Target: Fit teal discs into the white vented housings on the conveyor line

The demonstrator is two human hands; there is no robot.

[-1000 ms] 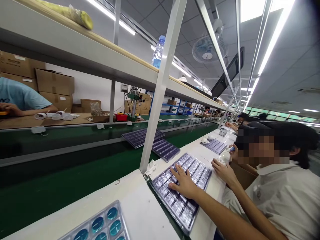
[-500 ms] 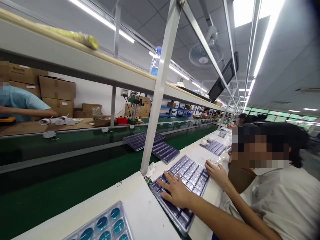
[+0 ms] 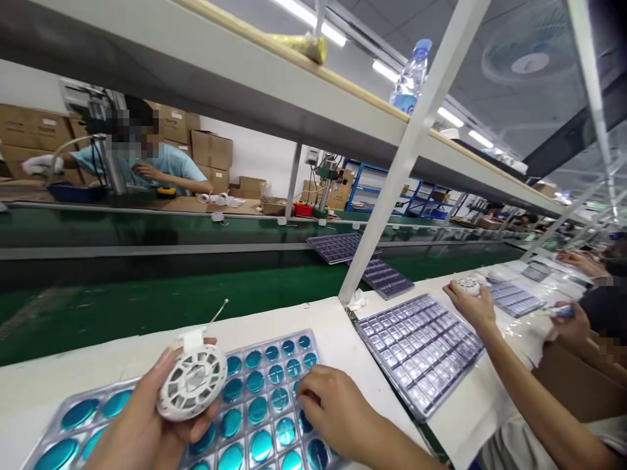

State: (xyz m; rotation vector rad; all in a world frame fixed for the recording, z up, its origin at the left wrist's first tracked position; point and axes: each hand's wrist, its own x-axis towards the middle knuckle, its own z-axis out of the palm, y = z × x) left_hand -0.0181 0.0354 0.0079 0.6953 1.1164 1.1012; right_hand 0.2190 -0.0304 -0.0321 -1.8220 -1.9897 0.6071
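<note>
My left hand (image 3: 147,408) is closed around a round white plastic housing (image 3: 193,385) with slots set in a ring. A small tab and a thin white wire stick up from its top. Below and beside it lies a clear plastic tray (image 3: 315,346) with rows of shiny blue discs (image 3: 257,410) in round pockets. My right hand (image 3: 337,408) is over the tray's right side, fingers curled and pinched near a disc. Whatever sits between those fingertips is hidden.
Right of a metal post (image 3: 382,228) lies a tray of square pockets (image 3: 424,352). A co-worker's hand (image 3: 470,307) there holds a similar white housing. Behind the bench runs a green conveyor belt (image 3: 147,294) carrying more trays (image 3: 385,277). A shelf (image 3: 313,98) crosses overhead.
The view has swung left and down, bringing both my hands, the white housing and more of the disc tray into sight. The co-worker's hand has left the square-pocket tray.
</note>
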